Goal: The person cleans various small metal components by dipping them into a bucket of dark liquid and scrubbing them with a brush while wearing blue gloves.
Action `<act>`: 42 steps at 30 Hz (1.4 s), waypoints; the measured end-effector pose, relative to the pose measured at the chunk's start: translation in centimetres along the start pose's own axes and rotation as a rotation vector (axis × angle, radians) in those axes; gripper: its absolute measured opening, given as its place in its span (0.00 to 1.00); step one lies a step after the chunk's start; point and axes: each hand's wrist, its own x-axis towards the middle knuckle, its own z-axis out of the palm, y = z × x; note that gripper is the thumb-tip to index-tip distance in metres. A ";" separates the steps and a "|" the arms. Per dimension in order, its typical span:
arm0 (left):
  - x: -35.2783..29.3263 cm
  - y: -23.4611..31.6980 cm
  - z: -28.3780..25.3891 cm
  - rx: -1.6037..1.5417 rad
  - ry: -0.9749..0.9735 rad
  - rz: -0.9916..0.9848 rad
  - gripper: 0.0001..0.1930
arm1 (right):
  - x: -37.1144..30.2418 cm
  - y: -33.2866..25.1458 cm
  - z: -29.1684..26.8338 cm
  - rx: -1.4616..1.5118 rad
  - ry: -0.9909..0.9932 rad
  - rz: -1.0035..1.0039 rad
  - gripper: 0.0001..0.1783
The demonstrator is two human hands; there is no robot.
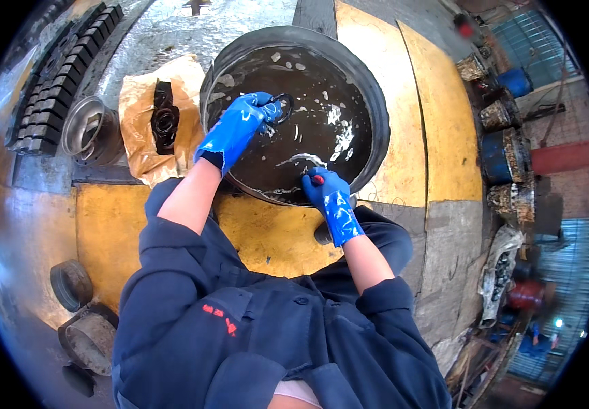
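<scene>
A wide, round, dark tub (380, 119) holding murky brown liquid (294, 76) with pale glints is the landmark, set between the person's knees. The left forearm (188, 191), bare between a rolled navy sleeve and the glove, slants from the tub's near left across its rim. The left hand in a glossy blue glove (245, 117) hangs over the left half of the liquid, its grip pinched on the near edge of a thin, black, round ring (290, 108). That ring is held above the liquid, near the tub's middle.

The right forearm (364, 262), also bare below a rolled sleeve, angles inward from the tub's near right. The right hand in a matching blue glove (327, 189) is just inside the near rim, lower than the left, its grip curled closed around a small red rounded piece (318, 180); what that belongs to cannot be told.

Just left of the tub lies crumpled brown paper (137, 102) with a bundle of black, partly round parts (165, 123) on it. Farther left stand a round silvery metal pot (108, 136) and, beyond it, a row of black blocks (62, 88). A yellow sheet (274, 235) covers floor on the tub's near side.
</scene>
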 end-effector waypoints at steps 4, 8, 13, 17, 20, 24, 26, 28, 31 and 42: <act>0.2 -1.4 -0.5 0.002 -0.017 0.069 0.18 | 0.3 -1.0 -0.2 -0.013 -0.002 0.019 0.16; 0.7 -2.2 -0.9 0.007 -0.062 0.066 0.21 | 0.2 -0.6 -0.2 0.021 -0.025 0.057 0.16; -0.8 -0.1 0.1 -0.045 -0.096 0.045 0.21 | 0.2 -0.6 -0.4 0.014 -0.066 0.070 0.16; -0.1 -1.4 -0.6 0.060 -0.083 0.040 0.20 | 0.3 -1.6 -1.0 -0.009 -0.099 0.096 0.17; 0.1 -1.3 -0.3 0.108 -0.094 0.038 0.19 | 0.4 -1.4 -1.2 -0.035 -0.122 0.112 0.18; 0.0 -1.3 0.0 0.119 -0.102 0.010 0.20 | 0.4 -0.9 -0.8 -0.025 -0.103 0.095 0.18; 0.1 -1.2 0.1 0.130 -0.111 0.012 0.20 | 0.4 -0.6 -0.4 -0.027 -0.085 0.084 0.18; 0.3 -1.6 -0.1 0.145 -0.130 0.065 0.21 | 0.4 -0.9 -0.5 -0.019 -0.078 0.075 0.18; -0.1 -1.5 -0.1 0.115 -0.109 0.038 0.21 | 0.5 -1.2 -0.8 -0.015 -0.100 0.093 0.18; 0.5 -2.1 0.0 0.159 -0.133 0.053 0.20 | 0.2 -1.2 -0.7 -0.014 -0.065 0.088 0.17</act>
